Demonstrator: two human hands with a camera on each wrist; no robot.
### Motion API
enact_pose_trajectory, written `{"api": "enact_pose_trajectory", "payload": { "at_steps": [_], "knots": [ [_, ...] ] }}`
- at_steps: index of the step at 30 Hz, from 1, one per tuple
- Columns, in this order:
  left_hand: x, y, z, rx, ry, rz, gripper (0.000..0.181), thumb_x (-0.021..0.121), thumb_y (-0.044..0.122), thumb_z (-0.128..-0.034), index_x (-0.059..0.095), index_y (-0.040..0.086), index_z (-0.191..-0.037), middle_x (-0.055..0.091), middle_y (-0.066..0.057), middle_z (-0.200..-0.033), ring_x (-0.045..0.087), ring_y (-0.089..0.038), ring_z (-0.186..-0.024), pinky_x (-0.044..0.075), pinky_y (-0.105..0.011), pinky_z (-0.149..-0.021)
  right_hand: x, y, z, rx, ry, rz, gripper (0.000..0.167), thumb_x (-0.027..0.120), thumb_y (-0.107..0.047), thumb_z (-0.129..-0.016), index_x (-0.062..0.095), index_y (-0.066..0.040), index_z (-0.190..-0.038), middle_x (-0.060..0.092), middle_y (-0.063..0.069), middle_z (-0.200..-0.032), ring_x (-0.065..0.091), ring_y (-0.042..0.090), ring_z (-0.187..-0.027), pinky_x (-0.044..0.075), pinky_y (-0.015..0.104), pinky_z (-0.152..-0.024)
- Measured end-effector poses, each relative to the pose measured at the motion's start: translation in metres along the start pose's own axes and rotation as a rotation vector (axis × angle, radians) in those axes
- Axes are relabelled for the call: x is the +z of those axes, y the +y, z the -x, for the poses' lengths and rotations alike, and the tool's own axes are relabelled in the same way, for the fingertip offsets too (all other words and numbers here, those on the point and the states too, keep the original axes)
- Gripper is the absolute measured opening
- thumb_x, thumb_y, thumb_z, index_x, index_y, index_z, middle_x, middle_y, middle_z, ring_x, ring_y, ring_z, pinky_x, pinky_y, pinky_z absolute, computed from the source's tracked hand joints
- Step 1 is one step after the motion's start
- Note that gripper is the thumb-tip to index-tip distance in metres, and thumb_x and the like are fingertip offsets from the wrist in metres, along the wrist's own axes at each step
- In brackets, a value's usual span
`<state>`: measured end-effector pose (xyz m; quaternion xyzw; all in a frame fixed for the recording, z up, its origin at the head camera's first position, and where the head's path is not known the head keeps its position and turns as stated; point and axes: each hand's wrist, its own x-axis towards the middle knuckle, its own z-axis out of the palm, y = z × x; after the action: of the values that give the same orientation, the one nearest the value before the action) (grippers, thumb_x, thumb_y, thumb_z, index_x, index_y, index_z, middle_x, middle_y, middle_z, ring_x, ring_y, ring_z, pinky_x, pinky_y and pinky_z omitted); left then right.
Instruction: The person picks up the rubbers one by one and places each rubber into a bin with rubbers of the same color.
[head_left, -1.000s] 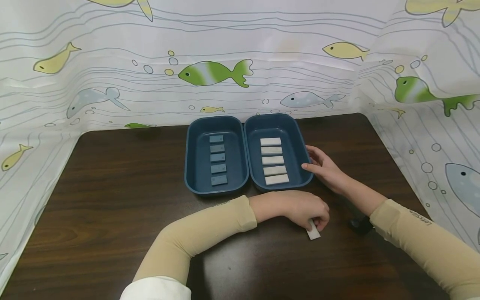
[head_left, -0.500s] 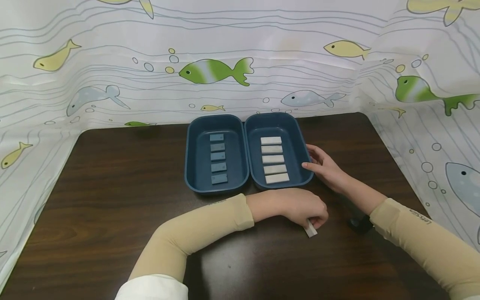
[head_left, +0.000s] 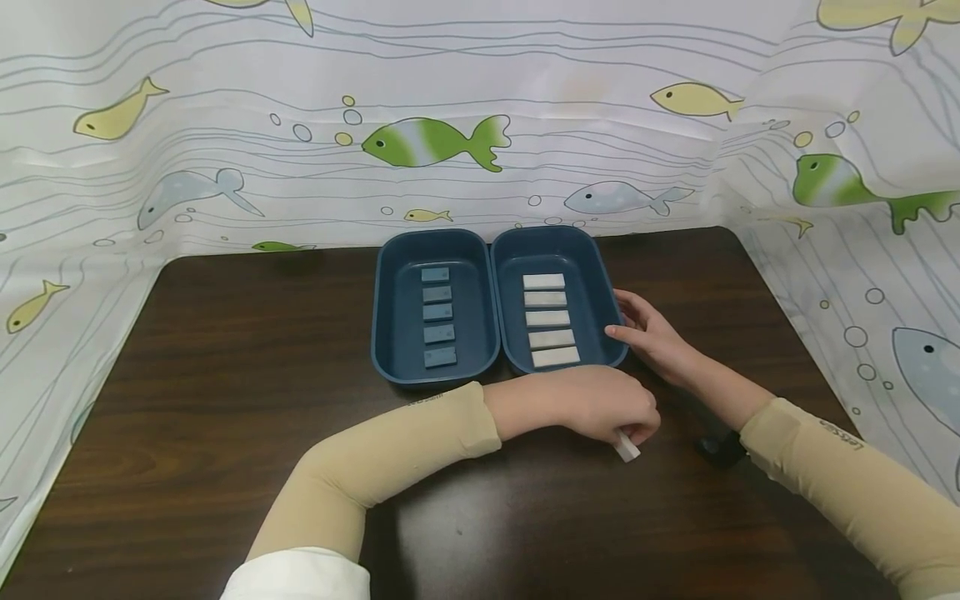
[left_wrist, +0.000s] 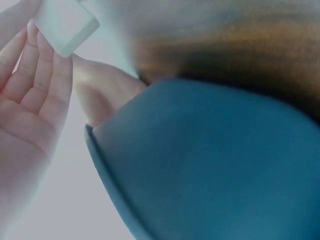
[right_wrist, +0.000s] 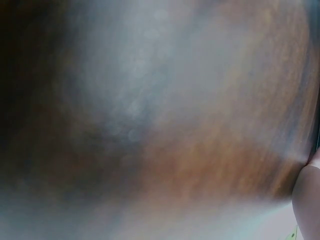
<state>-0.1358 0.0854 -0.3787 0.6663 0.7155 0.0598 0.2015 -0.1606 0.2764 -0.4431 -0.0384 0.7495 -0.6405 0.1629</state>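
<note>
My left hand (head_left: 600, 404) reaches across in front of the right-hand blue tray (head_left: 592, 292) and pinches a small white rectangular block (head_left: 627, 448), whose end sticks out below the fingers. In the left wrist view the same white block (left_wrist: 67, 27) shows thick and smooth, held at the fingertips. My right hand (head_left: 660, 342) grips the right side of that tray, thumb over the rim and fingers outside. Several white blocks (head_left: 547, 318) lie in a column inside it. The right wrist view catches only a bit of the right hand (right_wrist: 307, 192) at its edge.
A second blue tray (head_left: 397, 367) stands against the first on the left, with several small blue blocks (head_left: 438, 312) in a column. Under the right forearm lies a dark object (head_left: 722, 450). A fish-print sheet (head_left: 300, 192) rises behind the dark wooden table (head_left: 247, 350).
The left hand has risen a little off the table and away from me, and the white block in it has tilted. The right hand has kept its place on the tray.
</note>
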Motion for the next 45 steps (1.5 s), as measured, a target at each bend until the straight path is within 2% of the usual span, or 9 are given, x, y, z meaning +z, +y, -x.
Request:
{"api": "enact_pose_trajectory", "payload": {
  "at_steps": [5, 12, 19, 25, 29, 32, 38, 41, 45],
  "knots": [
    [-0.009, 0.000, 0.006, -0.008, 0.033, 0.016, 0.012, 0.077, 0.023, -0.0989, 0.076, 0.020, -0.111, 0.072, 0.007, -0.107, 0.063, -0.006, -0.093, 0.048, -0.016, -0.084, -0.001, 0.000, 0.001, 0.001, -0.005, 0.010, 0.070, 0.054, -0.009, -0.108, 0.018, -0.002, -0.166, 0.028, 0.024, -0.165, 0.051, 0.000, -0.126, 0.052, 0.013, -0.097],
    [-0.025, -0.006, 0.017, -0.040, 0.066, 0.051, 0.011, 0.075, 0.018, -0.0999, 0.075, 0.018, -0.111, 0.072, 0.004, -0.110, 0.064, -0.007, -0.096, 0.049, -0.016, -0.086, -0.001, 0.000, 0.001, 0.014, 0.001, 0.030, 0.070, 0.055, -0.013, -0.108, 0.018, -0.004, -0.167, 0.034, 0.018, -0.162, 0.051, -0.001, -0.125, 0.051, 0.015, -0.097],
    [-0.041, -0.014, 0.025, -0.068, 0.126, 0.087, 0.016, 0.078, 0.022, -0.0984, 0.075, 0.016, -0.113, 0.073, 0.004, -0.105, 0.063, -0.008, -0.098, 0.048, -0.017, -0.091, -0.003, 0.002, 0.001, -0.007, -0.020, 0.018, 0.073, 0.053, -0.008, -0.105, 0.016, -0.003, -0.168, 0.023, 0.026, -0.169, 0.048, -0.004, -0.127, 0.050, 0.014, -0.098],
    [-0.053, -0.024, 0.035, -0.117, 0.155, 0.127, 0.016, 0.079, 0.021, -0.0977, 0.074, 0.016, -0.112, 0.073, 0.003, -0.104, 0.064, -0.009, -0.094, 0.049, -0.019, -0.087, -0.003, 0.002, -0.001, -0.014, -0.024, 0.007, 0.074, 0.057, -0.009, -0.104, 0.018, -0.002, -0.167, 0.026, 0.023, -0.167, 0.046, 0.003, -0.127, 0.049, 0.017, -0.097],
    [-0.060, -0.031, 0.042, -0.159, 0.179, 0.114, 0.017, 0.080, 0.023, -0.0965, 0.075, 0.017, -0.112, 0.074, 0.003, -0.102, 0.064, -0.010, -0.094, 0.051, -0.022, -0.088, -0.003, 0.001, -0.002, -0.006, -0.020, 0.017, 0.073, 0.058, -0.013, -0.106, 0.019, -0.003, -0.166, 0.035, 0.009, -0.157, 0.044, 0.009, -0.126, 0.048, 0.016, -0.099],
    [-0.065, -0.037, 0.048, -0.188, 0.196, 0.112, 0.016, 0.081, 0.021, -0.0963, 0.076, 0.016, -0.111, 0.074, 0.002, -0.103, 0.064, -0.012, -0.095, 0.052, -0.024, -0.089, -0.003, 0.002, -0.003, -0.006, -0.025, 0.013, 0.070, 0.057, -0.012, -0.108, 0.019, -0.002, -0.166, 0.036, 0.002, -0.153, 0.042, 0.014, -0.129, 0.047, 0.013, -0.100],
    [-0.073, -0.050, 0.056, -0.229, 0.233, 0.114, 0.014, 0.080, 0.016, -0.0964, 0.076, 0.014, -0.110, 0.075, 0.000, -0.105, 0.065, -0.015, -0.095, 0.053, -0.027, -0.090, -0.002, 0.002, -0.003, 0.002, -0.036, -0.002, 0.068, 0.056, -0.013, -0.107, 0.020, -0.005, -0.165, 0.024, 0.014, -0.167, 0.031, 0.019, -0.142, 0.045, 0.012, -0.102],
    [-0.078, -0.057, 0.060, -0.248, 0.250, 0.117, 0.013, 0.080, 0.016, -0.0962, 0.076, 0.014, -0.109, 0.075, -0.001, -0.104, 0.065, -0.015, -0.094, 0.054, -0.028, -0.089, -0.002, 0.002, -0.003, 0.007, -0.025, 0.008, 0.067, 0.056, -0.012, -0.107, 0.022, -0.004, -0.164, 0.026, 0.016, -0.165, 0.036, 0.018, -0.138, 0.046, 0.012, -0.100],
    [-0.082, -0.067, 0.065, -0.272, 0.269, 0.142, 0.012, 0.081, 0.014, -0.0958, 0.075, 0.012, -0.107, 0.075, -0.002, -0.104, 0.065, -0.016, -0.094, 0.054, -0.029, -0.089, -0.001, 0.002, -0.003, 0.014, -0.012, 0.007, 0.067, 0.056, -0.012, -0.106, 0.023, -0.003, -0.164, 0.037, 0.009, -0.154, 0.047, 0.012, -0.128, 0.050, 0.013, -0.099]
  ]
}}
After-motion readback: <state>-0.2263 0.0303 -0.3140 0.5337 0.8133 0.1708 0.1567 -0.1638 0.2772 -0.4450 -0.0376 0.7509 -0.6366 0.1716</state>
